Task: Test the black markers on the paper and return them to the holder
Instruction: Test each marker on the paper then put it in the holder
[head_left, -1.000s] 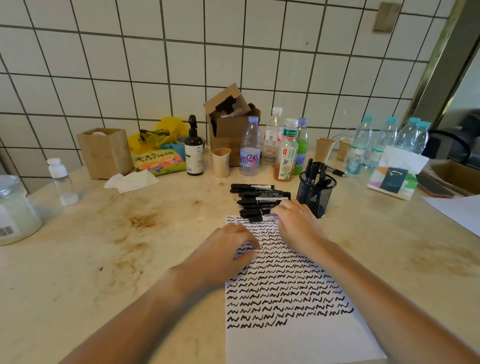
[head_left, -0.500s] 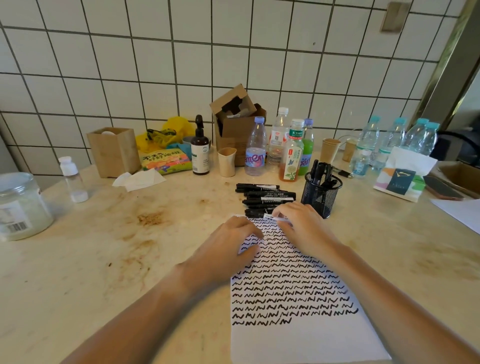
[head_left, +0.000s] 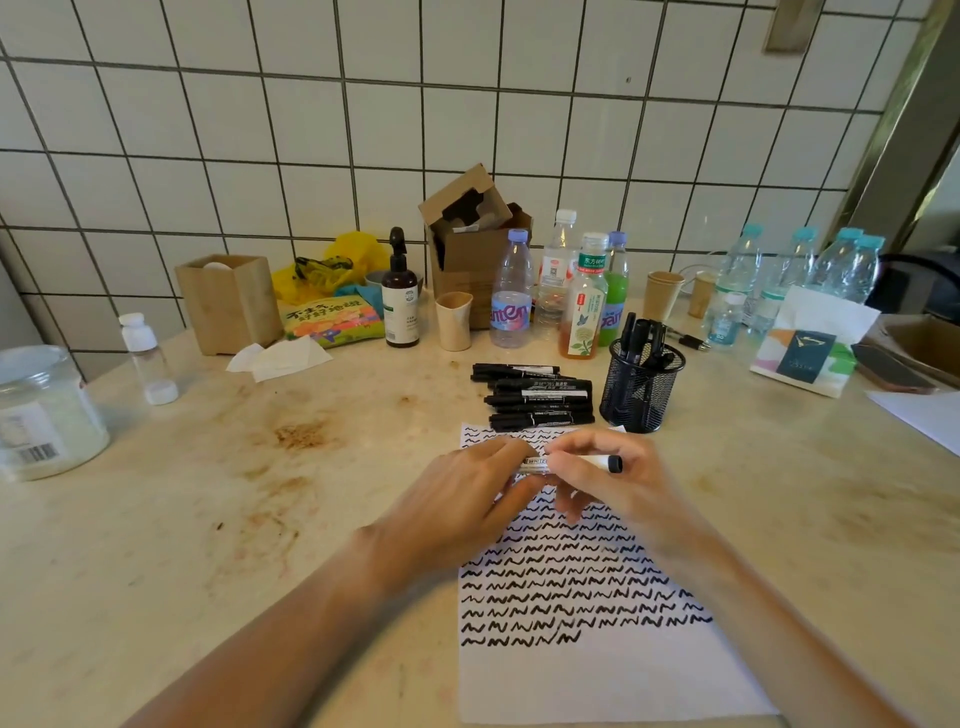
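Two hands on one marker (head_left: 569, 462), held level just above the top end of the paper (head_left: 597, 670). I see left hand (head_left: 467, 493) pinching the left end, right hand (head_left: 608, 475) curled round the barrel, black cap end poking out right. Paper carries rows of black squiggles. Just beyond the paper: loose marker pile (head_left: 535, 397). Right of that pile, also just beyond the paper: mesh holder (head_left: 640, 395), several markers standing in it.
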